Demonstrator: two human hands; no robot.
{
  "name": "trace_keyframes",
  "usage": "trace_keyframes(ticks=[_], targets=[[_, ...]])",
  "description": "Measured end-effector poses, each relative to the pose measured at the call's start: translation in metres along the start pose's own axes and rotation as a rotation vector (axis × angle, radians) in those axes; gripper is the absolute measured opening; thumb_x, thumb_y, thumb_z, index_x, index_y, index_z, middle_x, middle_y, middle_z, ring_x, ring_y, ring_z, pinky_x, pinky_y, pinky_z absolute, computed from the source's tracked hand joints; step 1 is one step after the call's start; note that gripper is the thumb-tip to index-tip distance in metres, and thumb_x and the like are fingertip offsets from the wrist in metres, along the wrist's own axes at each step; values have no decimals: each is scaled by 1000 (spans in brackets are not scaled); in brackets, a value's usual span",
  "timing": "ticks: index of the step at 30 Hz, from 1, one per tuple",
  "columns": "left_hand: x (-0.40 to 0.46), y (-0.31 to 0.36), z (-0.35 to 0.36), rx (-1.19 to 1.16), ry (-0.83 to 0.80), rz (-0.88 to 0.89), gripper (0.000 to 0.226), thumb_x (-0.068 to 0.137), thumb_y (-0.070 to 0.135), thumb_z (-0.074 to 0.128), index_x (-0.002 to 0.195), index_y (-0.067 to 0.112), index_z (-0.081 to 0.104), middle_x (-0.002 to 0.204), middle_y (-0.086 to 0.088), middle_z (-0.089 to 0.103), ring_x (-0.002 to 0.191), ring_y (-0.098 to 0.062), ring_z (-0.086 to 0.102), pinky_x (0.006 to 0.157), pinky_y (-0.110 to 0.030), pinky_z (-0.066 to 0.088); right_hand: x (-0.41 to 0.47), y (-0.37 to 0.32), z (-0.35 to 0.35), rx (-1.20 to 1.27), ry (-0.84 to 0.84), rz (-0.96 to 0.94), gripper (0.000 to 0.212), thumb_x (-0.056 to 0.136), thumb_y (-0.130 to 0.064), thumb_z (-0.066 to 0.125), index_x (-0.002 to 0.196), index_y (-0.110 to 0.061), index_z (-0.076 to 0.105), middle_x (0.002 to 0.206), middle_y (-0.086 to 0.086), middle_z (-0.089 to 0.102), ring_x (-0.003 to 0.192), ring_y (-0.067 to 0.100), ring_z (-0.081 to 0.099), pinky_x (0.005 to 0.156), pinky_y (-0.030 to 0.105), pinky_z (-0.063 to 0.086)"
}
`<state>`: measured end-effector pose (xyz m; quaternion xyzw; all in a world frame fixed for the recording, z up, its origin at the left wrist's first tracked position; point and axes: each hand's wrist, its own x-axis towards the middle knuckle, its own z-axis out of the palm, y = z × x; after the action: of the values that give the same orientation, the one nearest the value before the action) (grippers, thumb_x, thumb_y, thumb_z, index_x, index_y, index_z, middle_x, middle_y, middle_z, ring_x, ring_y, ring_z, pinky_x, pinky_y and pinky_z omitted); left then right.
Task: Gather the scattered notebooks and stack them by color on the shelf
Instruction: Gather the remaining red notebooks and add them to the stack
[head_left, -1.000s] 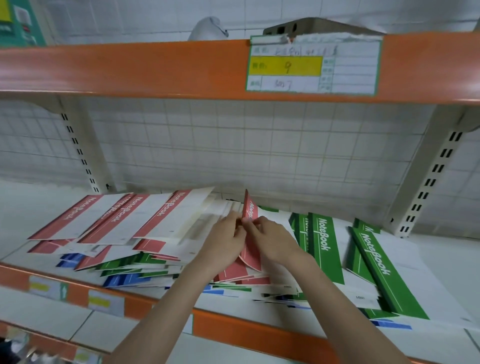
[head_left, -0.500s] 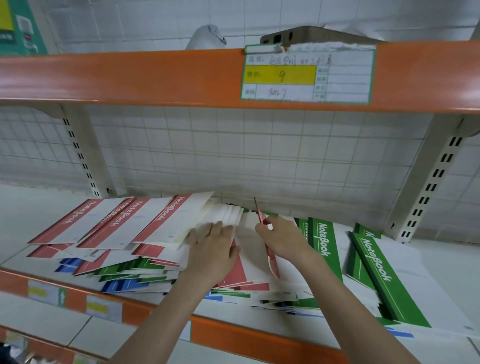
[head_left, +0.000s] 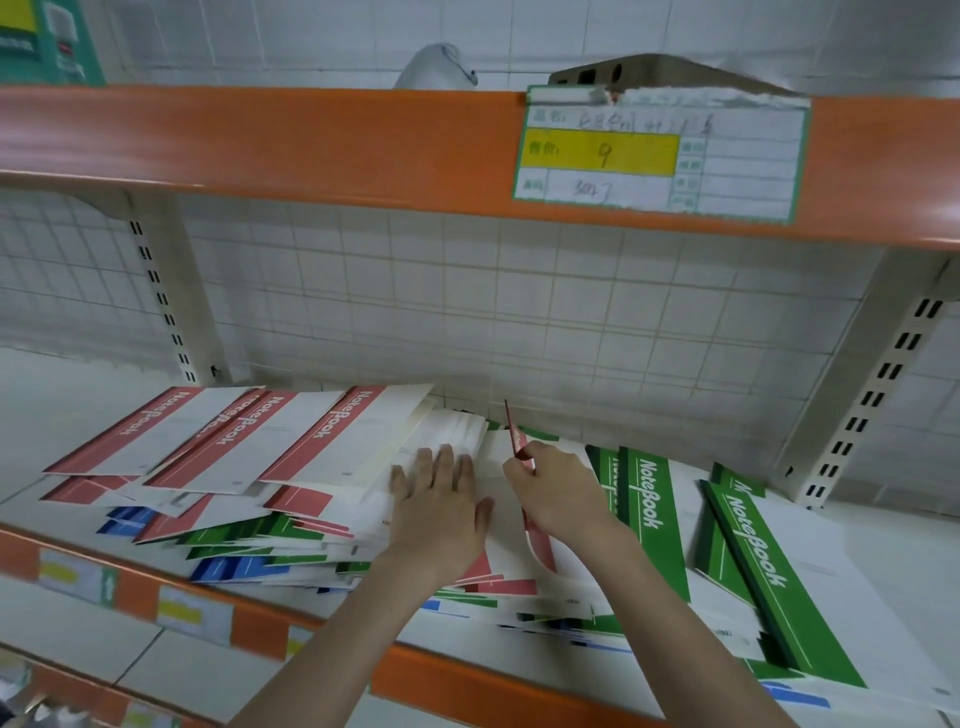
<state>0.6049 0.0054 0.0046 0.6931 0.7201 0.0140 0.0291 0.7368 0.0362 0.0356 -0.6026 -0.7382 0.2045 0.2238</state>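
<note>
Head view shows your hands have split apart since a second ago: then both pinched the red notebook (head_left: 519, 447) together, and now your right hand (head_left: 558, 491) alone grips it, fingers closed around its lower part so it stands on edge, nearly upright, above the middle of the pile. Your left hand (head_left: 441, 512) has dropped flat, fingers spread wide and holding nothing, pressing on the white covers just left of that notebook. To me that reads as steadying the heap while you free one red book, so the sorting is only partly done. Red notebooks (head_left: 244, 441) already fan out at the left, green notebooks (head_left: 654, 512) lie at the right, and blue and green ones (head_left: 234, 556) are mixed underneath near the front. All of it rests on a white shelf (head_left: 57, 410) with an orange front lip, backed by a wire grid and white tiled wall, under an upper orange shelf carrying a price label (head_left: 660, 156).
</note>
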Motion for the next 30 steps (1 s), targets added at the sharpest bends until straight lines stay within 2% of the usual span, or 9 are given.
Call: trace_keyframes(ticks=[4,7,10,14,17,20,23,26,30], targets=[[1,-11,-8,-134,-49,71,60,102,36,23,152,16,-2,160,-8,-8,147,-26,-13,116,-52,-6,3,-13,6,-17,27,-3,24,93,-31,39,78,-14,45,80,6,56,75,28,53,61,30,36],[0,-19,-15,-162,-23,144,63,101,30,30,152,16,-4,160,-11,-8,147,-26,-11,118,-44,-3,9,-30,14,-43,77,11,20,92,-28,41,81,-12,48,81,8,58,76,30,55,64,30,39],[2,-31,-23,-126,142,236,62,97,28,39,152,15,14,160,-11,2,148,-24,-1,119,-37,2,16,-48,22,-46,115,33,19,92,-24,43,87,-8,51,84,12,60,78,30,56,64,30,39],[10,-62,-35,-67,336,353,52,93,17,43,145,15,35,157,-5,18,146,-21,12,120,-37,15,22,-70,33,-55,142,40,24,93,-22,44,71,-14,37,72,6,48,70,26,48,51,28,28],[18,-86,-43,-194,318,296,45,100,22,33,144,16,31,153,-6,28,140,-22,30,113,-35,26,26,-87,40,-61,164,42,24,93,-18,44,71,-13,35,66,3,43,60,20,42,45,23,24],[26,-113,-48,-341,256,249,37,101,26,34,136,16,41,138,-5,48,119,-22,51,96,-32,43,32,-103,44,-44,178,52,31,93,-18,43,63,-13,35,62,2,43,52,13,39,44,23,25],[36,-136,-43,-187,106,178,42,100,29,34,140,18,36,145,-8,39,130,-26,41,107,-42,37,37,-119,49,-34,206,51,34,92,-16,43,62,-15,29,60,1,40,50,11,36,44,24,25],[41,-149,-32,-99,-37,67,56,99,50,26,147,21,22,154,-11,24,141,-32,24,114,-48,23,43,-137,57,-35,231,29,36,91,-16,44,60,-14,27,57,1,36,48,12,32,43,25,24],[44,-147,-19,-131,-18,119,68,96,52,35,151,25,6,158,-9,12,145,-32,14,117,-49,19,50,-154,78,-129,199,-17,35,94,-21,44,62,-16,32,60,-1,39,52,13,40,45,22,25]])
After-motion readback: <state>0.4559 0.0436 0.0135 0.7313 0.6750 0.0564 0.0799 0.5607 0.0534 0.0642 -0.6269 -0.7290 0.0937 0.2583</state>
